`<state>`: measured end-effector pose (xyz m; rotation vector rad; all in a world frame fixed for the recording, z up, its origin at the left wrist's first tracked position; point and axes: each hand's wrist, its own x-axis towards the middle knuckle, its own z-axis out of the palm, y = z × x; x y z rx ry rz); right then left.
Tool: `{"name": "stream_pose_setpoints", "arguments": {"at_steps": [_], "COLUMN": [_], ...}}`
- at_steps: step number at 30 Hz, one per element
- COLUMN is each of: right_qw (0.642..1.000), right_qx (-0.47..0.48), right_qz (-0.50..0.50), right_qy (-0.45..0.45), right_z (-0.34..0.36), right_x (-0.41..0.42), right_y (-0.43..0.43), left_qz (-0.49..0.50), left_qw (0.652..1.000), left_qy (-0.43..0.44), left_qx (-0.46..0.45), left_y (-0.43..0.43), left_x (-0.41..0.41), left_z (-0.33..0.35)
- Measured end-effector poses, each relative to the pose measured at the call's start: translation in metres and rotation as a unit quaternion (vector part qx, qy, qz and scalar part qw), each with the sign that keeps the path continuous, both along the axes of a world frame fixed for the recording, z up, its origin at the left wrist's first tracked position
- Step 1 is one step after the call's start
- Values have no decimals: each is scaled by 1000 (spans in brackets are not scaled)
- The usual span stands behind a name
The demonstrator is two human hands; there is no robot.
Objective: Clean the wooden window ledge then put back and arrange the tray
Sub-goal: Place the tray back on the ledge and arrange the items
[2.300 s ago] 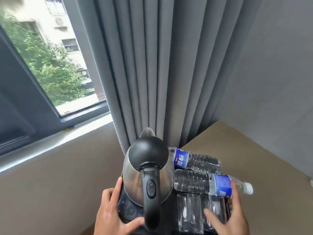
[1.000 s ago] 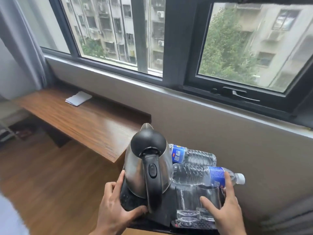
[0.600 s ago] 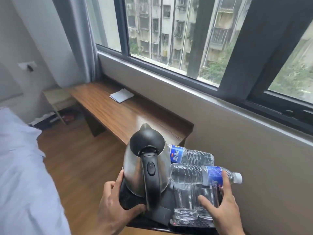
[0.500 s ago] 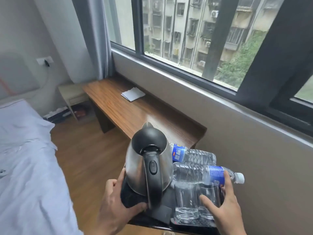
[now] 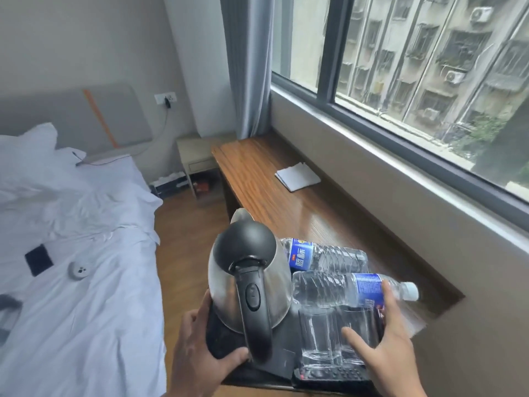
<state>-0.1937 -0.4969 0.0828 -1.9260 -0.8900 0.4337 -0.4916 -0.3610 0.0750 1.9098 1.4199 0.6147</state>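
I carry a black tray [image 5: 283, 365] in both hands over the near end of the wooden window ledge [image 5: 257, 179]. On the tray stand a steel kettle [image 5: 274, 282] with a black lid and handle, two lying water bottles [image 5: 329, 287] with blue labels, two clear glasses [image 5: 320, 336] and a black remote [image 5: 332, 378]. My left hand [image 5: 197, 353] grips the tray's left edge beside the kettle base. My right hand [image 5: 386, 348] holds the right side, fingers against the glasses and the nearer bottle. A folded white cloth [image 5: 297, 176] lies farther along the ledge.
A bed [image 5: 71, 253] with white sheets fills the left, with a small white device [image 5: 78, 270] and a dark card on it. A beige bedside table [image 5: 197, 159] stands past the ledge's far end. Grey curtain [image 5: 249, 64] hangs at the window corner; the window wall runs along the right.
My view has swung left from the curtain and window to the ledge and bed. The tray has stayed in both hands and now hangs over the ledge's near end.
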Motion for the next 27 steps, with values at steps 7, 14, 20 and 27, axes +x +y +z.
{"name": "stream_pose_setpoints", "arguments": {"at_steps": [7, 14, 20, 27], "right_qw": [999, 997, 998, 999], "right_qx": [-7, -9, -14, -12], "right_qz": [52, 73, 54, 8], "right_qy": [6, 25, 37, 39], "right_z": [2, 6, 5, 2], "right_x": [16, 6, -19, -45], "right_y": [106, 207, 297, 396], "left_qz": [51, 56, 36, -7], "left_qw": [998, 998, 999, 999], "left_qy": [-34, -11, -12, 17], "left_qx": [8, 8, 18, 28], "left_y": [85, 183, 290, 419], "left_x": [5, -5, -24, -38], "left_z": [4, -6, -9, -8]}}
